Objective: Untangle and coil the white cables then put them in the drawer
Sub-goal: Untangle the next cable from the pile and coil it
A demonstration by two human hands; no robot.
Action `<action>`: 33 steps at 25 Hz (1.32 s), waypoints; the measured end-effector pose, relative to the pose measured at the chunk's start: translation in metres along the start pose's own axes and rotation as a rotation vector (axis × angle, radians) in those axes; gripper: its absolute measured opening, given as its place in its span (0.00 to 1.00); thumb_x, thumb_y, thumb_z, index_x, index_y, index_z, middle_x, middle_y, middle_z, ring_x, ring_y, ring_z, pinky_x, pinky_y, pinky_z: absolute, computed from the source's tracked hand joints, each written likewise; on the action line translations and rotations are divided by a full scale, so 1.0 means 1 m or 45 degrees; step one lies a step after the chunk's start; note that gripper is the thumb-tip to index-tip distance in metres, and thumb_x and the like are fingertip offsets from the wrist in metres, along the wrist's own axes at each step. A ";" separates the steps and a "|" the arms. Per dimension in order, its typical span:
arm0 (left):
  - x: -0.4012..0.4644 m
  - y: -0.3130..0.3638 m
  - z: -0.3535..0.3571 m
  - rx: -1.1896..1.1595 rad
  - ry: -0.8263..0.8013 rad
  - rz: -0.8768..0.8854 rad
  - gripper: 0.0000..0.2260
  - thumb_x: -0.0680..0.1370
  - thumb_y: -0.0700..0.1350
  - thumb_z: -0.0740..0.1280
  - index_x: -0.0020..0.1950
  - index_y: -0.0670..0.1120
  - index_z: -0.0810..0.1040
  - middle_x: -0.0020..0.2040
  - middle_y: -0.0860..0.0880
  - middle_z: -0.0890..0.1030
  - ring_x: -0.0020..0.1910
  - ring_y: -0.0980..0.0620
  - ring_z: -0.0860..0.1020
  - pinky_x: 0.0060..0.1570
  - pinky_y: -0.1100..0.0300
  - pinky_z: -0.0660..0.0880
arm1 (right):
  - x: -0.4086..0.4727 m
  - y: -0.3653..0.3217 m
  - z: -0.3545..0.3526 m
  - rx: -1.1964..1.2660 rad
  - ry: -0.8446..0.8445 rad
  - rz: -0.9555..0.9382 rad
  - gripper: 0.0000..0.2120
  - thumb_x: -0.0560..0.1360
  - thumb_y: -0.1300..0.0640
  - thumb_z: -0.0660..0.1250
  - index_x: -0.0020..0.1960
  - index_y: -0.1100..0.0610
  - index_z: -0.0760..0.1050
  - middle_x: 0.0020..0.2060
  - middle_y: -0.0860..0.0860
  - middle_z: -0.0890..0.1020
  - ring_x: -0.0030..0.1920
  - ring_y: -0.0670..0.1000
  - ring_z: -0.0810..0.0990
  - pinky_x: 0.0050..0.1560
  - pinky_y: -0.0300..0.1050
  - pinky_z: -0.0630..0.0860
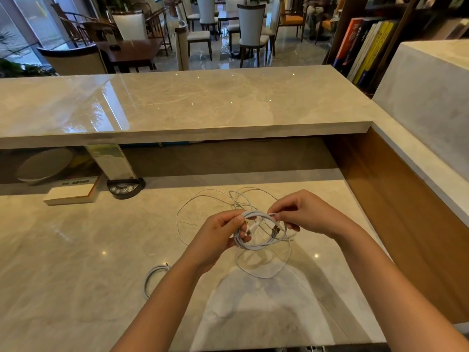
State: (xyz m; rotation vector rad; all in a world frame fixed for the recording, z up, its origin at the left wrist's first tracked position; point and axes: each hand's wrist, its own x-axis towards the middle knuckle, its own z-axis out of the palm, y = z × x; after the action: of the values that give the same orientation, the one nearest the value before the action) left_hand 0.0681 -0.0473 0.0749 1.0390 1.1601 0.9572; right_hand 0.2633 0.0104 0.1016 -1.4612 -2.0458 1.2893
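Café reception — marble counter (177, 102), dining chairs (251, 29), bookshelf (365, 47)

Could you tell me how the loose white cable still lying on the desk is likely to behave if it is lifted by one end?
The loose white cable looks thin and sprawls in wide, uneven loops on the desk, so it would probably hang limp and trail. It likely weighs very little. Its loops cross near the coiled cable that the left hand and right hand hold, so it may snag.
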 end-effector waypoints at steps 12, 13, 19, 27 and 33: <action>0.001 0.001 -0.006 -0.338 -0.099 -0.156 0.12 0.81 0.40 0.57 0.55 0.41 0.80 0.32 0.48 0.73 0.29 0.57 0.73 0.40 0.61 0.80 | 0.006 -0.023 0.022 -0.425 0.112 -0.292 0.11 0.71 0.52 0.70 0.53 0.45 0.75 0.39 0.45 0.80 0.36 0.44 0.76 0.39 0.41 0.76; 0.002 0.001 -0.005 -0.339 -0.105 -0.160 0.12 0.81 0.40 0.57 0.55 0.40 0.79 0.32 0.48 0.72 0.28 0.57 0.72 0.38 0.61 0.79 | 0.005 -0.022 0.025 -0.518 0.162 -0.314 0.08 0.72 0.50 0.69 0.51 0.46 0.76 0.39 0.44 0.81 0.38 0.44 0.77 0.41 0.45 0.77; 0.004 0.000 -0.002 -0.337 -0.030 -0.203 0.10 0.81 0.41 0.57 0.49 0.42 0.78 0.37 0.45 0.76 0.30 0.55 0.77 0.34 0.62 0.78 | 0.006 -0.007 0.040 -0.652 0.260 -0.320 0.07 0.77 0.49 0.62 0.52 0.51 0.74 0.40 0.49 0.84 0.40 0.52 0.79 0.39 0.46 0.75; 0.003 -0.008 -0.003 0.400 0.373 0.452 0.08 0.75 0.38 0.67 0.45 0.50 0.83 0.46 0.53 0.83 0.45 0.63 0.79 0.42 0.72 0.74 | 0.002 -0.005 0.039 -0.628 0.261 -0.180 0.04 0.75 0.49 0.64 0.46 0.49 0.74 0.39 0.47 0.82 0.39 0.49 0.78 0.36 0.42 0.71; 0.006 -0.008 -0.007 0.302 0.424 0.452 0.09 0.76 0.37 0.66 0.43 0.49 0.82 0.43 0.54 0.83 0.42 0.63 0.80 0.42 0.70 0.75 | -0.003 -0.003 0.042 -0.065 0.176 -0.065 0.07 0.70 0.60 0.70 0.39 0.52 0.73 0.34 0.53 0.82 0.33 0.49 0.78 0.36 0.44 0.75</action>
State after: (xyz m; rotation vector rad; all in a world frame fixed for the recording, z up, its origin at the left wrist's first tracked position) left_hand 0.0627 -0.0431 0.0651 1.3413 1.4154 1.3318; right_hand 0.2343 -0.0129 0.0816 -1.4667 -2.0254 1.0919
